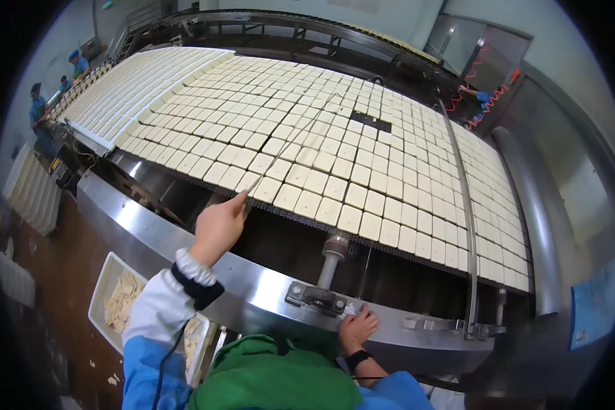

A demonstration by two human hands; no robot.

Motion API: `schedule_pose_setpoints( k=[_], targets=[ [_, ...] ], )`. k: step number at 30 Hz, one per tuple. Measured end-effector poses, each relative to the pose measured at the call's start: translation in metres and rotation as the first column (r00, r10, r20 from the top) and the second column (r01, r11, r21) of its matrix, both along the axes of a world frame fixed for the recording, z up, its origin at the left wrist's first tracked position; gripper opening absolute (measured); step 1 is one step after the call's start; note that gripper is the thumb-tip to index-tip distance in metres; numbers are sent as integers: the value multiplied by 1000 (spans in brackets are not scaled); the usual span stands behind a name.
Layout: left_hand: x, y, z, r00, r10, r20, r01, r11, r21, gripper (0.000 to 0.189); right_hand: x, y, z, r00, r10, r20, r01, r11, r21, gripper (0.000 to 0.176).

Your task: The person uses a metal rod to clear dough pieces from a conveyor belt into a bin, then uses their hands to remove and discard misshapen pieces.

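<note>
My left hand (219,227) is closed in a pinch on a thin, long rod (275,162) at the near edge of the conveyor. The rod slants away over rows of pale rectangular blocks that look like tofu (329,186). These lie close together on a dark mesh belt. Farther back, a dark gap (371,121) shows among the blocks. Lower down, my right hand (357,329) rests with its fingers laid on the metal side frame (260,281), beside a bolted bracket (316,298). I see nothing held in it.
A metal bar (463,195) crosses above the belt on the right, before a large roller (526,205). White slatted trays (160,78) cover the far left. A white bin (101,301) of broken pieces stands below. Several co-workers (39,109) are at far left.
</note>
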State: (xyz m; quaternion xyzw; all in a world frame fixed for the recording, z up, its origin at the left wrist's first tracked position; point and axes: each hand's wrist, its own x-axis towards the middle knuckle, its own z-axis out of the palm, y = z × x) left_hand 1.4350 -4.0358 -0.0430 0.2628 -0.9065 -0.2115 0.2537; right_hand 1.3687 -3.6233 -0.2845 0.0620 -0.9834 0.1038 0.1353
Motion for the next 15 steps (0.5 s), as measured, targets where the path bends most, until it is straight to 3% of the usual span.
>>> schedule_pose_setpoints(
  k=[1,5,12,15],
  targets=[
    [-17,-2,-4,998,-6,63,12,995,-96,32,1,-3,1,1000,-3,-2,3,1000,-4,58],
    [-59,-12,-29,998,-32,56,42,983,-181,34,7,-16,-1,999,-21,-31,21,1000,-4,57],
    [-58,-30,-44,973,-115,198,164,954,-251,34,15,-37,-4,999,-31,13,32,998,-61,55],
    [-56,-50,-68,943,-223,249,283,930,-237,37,19,-44,-7,1000,-20,1,20,999,-39,56]
  ],
)
